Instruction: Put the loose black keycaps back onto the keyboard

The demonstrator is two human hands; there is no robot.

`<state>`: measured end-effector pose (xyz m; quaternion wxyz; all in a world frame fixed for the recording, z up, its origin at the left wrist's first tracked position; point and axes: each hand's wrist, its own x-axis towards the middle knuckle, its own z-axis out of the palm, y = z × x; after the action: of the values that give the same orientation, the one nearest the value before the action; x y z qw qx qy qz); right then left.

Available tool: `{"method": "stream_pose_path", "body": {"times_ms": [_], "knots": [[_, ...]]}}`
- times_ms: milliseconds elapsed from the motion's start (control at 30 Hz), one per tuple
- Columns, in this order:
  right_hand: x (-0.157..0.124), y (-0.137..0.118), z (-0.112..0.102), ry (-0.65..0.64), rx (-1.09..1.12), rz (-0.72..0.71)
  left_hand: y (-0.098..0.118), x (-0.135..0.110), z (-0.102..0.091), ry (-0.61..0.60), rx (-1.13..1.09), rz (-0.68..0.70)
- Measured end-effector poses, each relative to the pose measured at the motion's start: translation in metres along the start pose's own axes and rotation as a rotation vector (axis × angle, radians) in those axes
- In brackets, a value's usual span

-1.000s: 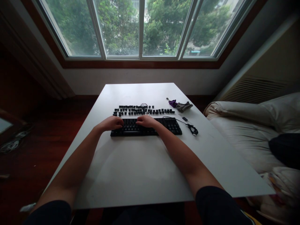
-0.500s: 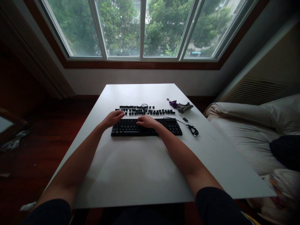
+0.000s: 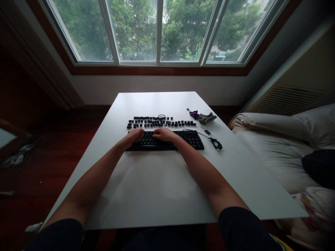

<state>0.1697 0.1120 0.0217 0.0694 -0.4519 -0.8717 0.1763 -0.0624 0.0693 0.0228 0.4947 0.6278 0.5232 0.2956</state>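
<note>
A black keyboard [image 3: 153, 147] lies flat on the white table, long side toward me. My left hand [image 3: 135, 135] is over its left part with fingers pinched together; whatever is between them is too small to make out. Close by on the right, my right hand [image 3: 163, 134] rests over the middle of the keys. Its fingers are closed too, and their tips are hidden behind the hand. Loose black keycaps [image 3: 184, 123] stand in rough rows just beyond the keyboard. Among them lies a thin wire loop [image 3: 161, 116].
A coiled black cable [image 3: 216, 143] lies right of the keyboard. Behind it are a grey cloth item [image 3: 206, 119] and a purple one [image 3: 194, 114]. The white table [image 3: 151, 195] stands below a window, with a pale sofa [image 3: 269, 150] along its right side.
My left hand has moved right and toward me, from the keyboard's far left corner by the keycaps to over the keys. My right hand stays nearly in place.
</note>
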Motion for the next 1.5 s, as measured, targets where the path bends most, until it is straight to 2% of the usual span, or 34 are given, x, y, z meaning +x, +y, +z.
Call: {"method": "stream_pose_path", "body": {"times_ms": [133, 267, 333, 433, 600, 700, 867, 1100, 1267, 1500], "knots": [[0.000, -0.002, -0.001, -0.012, -0.006, 0.008, 0.003, 0.000, -0.007, 0.002, 0.018, 0.008], [-0.001, -0.003, -0.001, -0.015, -0.006, 0.013, 0.006, 0.001, -0.023, 0.179, 0.092, 0.108], [-0.001, -0.004, -0.002, -0.016, -0.004, 0.014, 0.002, 0.003, -0.033, 0.273, 0.216, 0.169], [-0.001, -0.003, -0.001, -0.012, -0.003, 0.009, -0.012, 0.007, -0.047, 0.424, 0.466, 0.158], [-0.001, -0.002, 0.000, -0.005, -0.024, 0.011, -0.030, 0.010, -0.059, 0.536, 0.720, 0.158], [-0.003, -0.006, 0.000, 0.015, -0.076, 0.012, -0.032, 0.015, -0.058, 0.544, 0.810, 0.195], [-0.010, -0.012, 0.001, 0.046, -0.149, 0.036, -0.027, 0.030, -0.053, 0.466, 0.928, 0.214], [-0.011, -0.008, 0.000, 0.033, -0.139, 0.035, -0.022, 0.043, -0.045, 0.545, 1.088, 0.054], [-0.012, -0.007, -0.001, 0.040, -0.135, 0.032, -0.020, 0.047, -0.040, 0.506, 1.102, 0.050], [-0.012, -0.008, -0.001, 0.038, -0.126, 0.049, -0.012, 0.041, -0.035, 0.526, 1.103, 0.056]]}}
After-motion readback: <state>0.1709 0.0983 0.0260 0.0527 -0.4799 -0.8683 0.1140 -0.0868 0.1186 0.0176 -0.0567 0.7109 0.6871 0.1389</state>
